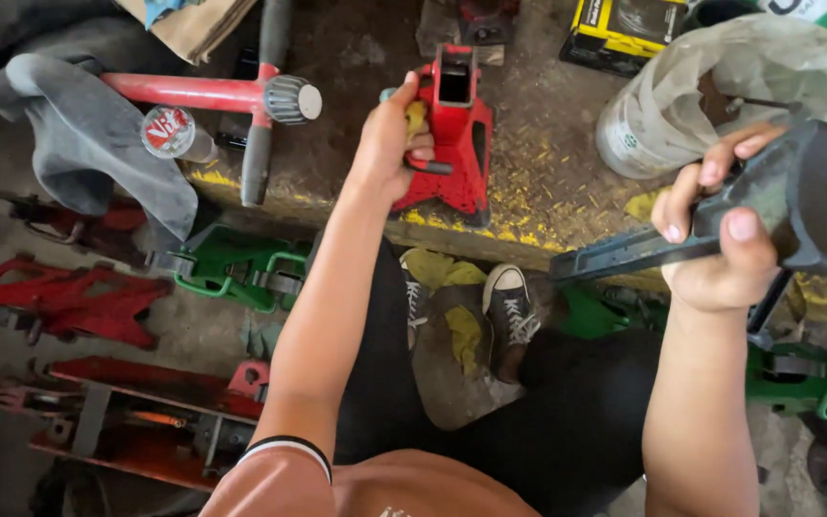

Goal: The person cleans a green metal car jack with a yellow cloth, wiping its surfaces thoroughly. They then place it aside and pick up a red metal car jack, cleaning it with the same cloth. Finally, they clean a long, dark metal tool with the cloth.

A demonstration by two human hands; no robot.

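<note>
Grimy and scuffed, with worn yellow paint along its front edge, the metal desk (528, 172) carried most of the clutter seen from the head camera. On it stood a red steel jack stand with a hollow square post (454, 134). The left hand (390, 144) was wrapped around the stand's left side, its grip pressed together on the stand's lever handle with the yellow sleeve (416, 120), the fingers curled over the thin rod below it. Left of that grip lay a red bar with a grey knurled knob (241, 94), a small round red-and-white cap (167, 131) and a grey cloth (98, 144) hanging over the desk's edge.

Well apart to the right, the right hand (720, 249) held a dark grey ratchet bar with a saddle-shaped top (768, 206) off the desk, thumb on top and fingers pinching it from behind. Just above that grip sat a clear crumpled plastic bag (720, 86). Below both grips, on the floor, were black sneakers (509, 306), green stands (241, 273) and more red stands (59, 297).
</note>
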